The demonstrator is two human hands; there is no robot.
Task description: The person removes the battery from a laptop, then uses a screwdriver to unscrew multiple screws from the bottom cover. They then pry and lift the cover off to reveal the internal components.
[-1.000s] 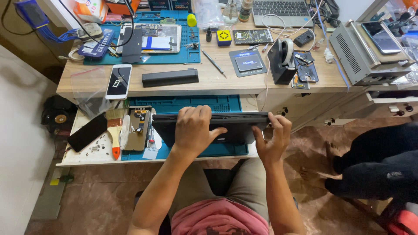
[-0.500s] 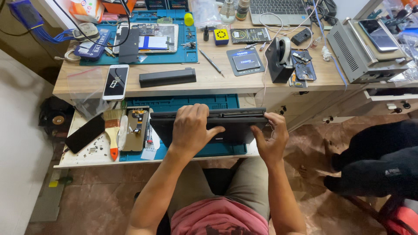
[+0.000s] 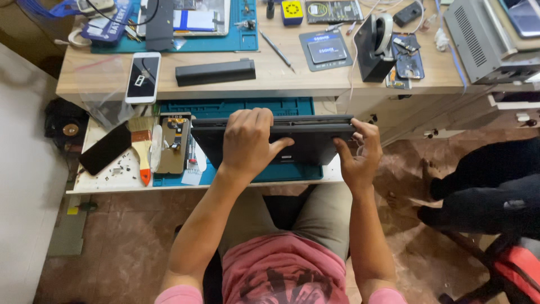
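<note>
Currently both hands, left hand and right hand, grip the closed black laptop, stood on edge over the teal mat; nothing is opened yet.

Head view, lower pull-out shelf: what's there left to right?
Black phone → paintbrush → opened phone → left hand on the dark laptop → right hand at its right end.

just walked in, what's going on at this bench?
A seated person holds a dark laptop up on its edge over a teal work mat on the lower pull-out shelf. The left hand is draped over its top edge, and the right hand grips its right corner. A paintbrush and a dark phone lie to the left. On the desk above lie a white phone and a long black battery.
</note>
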